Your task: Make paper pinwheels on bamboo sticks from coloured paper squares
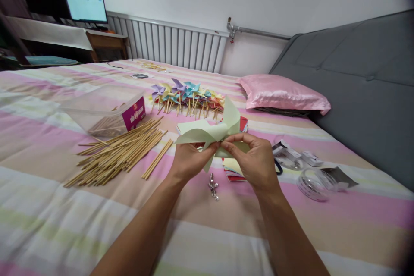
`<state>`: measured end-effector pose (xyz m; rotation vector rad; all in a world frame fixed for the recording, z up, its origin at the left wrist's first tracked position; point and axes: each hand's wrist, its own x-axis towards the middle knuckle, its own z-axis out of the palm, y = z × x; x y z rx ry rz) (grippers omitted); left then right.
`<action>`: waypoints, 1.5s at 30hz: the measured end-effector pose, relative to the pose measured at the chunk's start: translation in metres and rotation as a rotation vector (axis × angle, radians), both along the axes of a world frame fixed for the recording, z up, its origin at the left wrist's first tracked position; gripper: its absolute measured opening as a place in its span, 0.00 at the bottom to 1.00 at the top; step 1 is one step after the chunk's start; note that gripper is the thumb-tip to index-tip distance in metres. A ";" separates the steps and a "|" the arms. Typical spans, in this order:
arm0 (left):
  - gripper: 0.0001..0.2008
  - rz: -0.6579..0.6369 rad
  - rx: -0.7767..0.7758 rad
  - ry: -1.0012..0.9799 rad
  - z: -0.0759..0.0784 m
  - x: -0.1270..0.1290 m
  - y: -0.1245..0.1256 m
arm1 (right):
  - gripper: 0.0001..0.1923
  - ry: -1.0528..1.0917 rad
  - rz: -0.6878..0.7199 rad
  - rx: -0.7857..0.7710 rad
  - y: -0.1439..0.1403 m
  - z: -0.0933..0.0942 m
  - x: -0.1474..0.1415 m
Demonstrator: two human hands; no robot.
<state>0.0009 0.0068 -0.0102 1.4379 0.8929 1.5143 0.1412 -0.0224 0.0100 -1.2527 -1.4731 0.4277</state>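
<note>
A pale green paper pinwheel [210, 132], its blades folded in, is held up over the bed between both hands. My left hand [190, 159] is closed on its lower left side, thumb near the centre. At the centre's right, my right hand [254, 155] pinches the paper between thumb and forefinger; whether a small fastener sits between the fingertips cannot be made out. Below the hands lies a little cluster of shiny metal pins [212, 187]. Stacked coloured paper [233, 170] lies under and behind my right hand, partly hidden.
Loose wooden sticks [123, 153] spread at left beside a clear plastic box [97, 112]. Finished pinwheels [187, 95] stand heaped farther back. At right are tape rolls [315, 184] and small packets [312, 158]. A pink pillow [284, 95] rests against the grey headboard [365, 77].
</note>
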 end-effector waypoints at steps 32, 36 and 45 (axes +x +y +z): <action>0.09 -0.101 0.045 0.103 0.010 -0.006 0.001 | 0.17 0.205 0.128 -0.097 0.003 -0.001 -0.003; 0.10 -0.063 0.080 0.158 0.010 -0.008 0.001 | 0.13 0.221 0.133 -0.137 0.003 -0.001 -0.003; 0.09 -0.058 0.114 0.174 0.001 -0.007 0.002 | 0.11 0.189 0.122 -0.076 0.005 -0.006 0.001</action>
